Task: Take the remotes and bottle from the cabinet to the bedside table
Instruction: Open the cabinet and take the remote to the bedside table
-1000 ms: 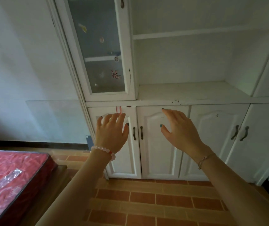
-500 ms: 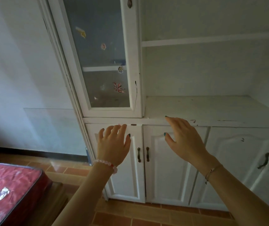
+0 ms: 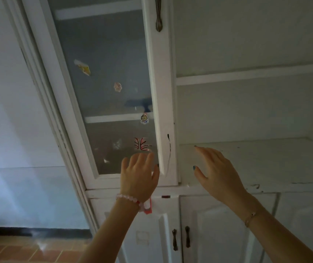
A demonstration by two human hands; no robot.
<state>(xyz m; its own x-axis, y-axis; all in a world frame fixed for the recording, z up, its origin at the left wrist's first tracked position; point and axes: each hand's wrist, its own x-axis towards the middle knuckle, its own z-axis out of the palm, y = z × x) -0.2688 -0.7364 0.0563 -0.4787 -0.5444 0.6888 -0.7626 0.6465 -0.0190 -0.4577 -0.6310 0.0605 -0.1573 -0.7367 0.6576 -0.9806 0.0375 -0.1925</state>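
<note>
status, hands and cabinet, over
Left hand open, at glass door, low corner. Right hand open, above counter shelf. Remotes, bottle not visible; door in the way.

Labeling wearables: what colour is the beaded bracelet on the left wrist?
Pale pink bracelet, best in head view.

I see a white cabinet (image 3: pixel 246 114) filling most of my view. Its glass door (image 3: pixel 104 92) on the left carries a few stickers (image 3: pixel 117 86), and open shelves (image 3: pixel 246 78) sit to the right. Below are lower doors (image 3: pixel 218 234) with dark handles (image 3: pixel 187 236). A pale wall (image 3: pixel 9 111) stands left, above dark skirting (image 3: pixel 19 231) and reddish tiles (image 3: pixel 19 251) — the light is dim.
</note>
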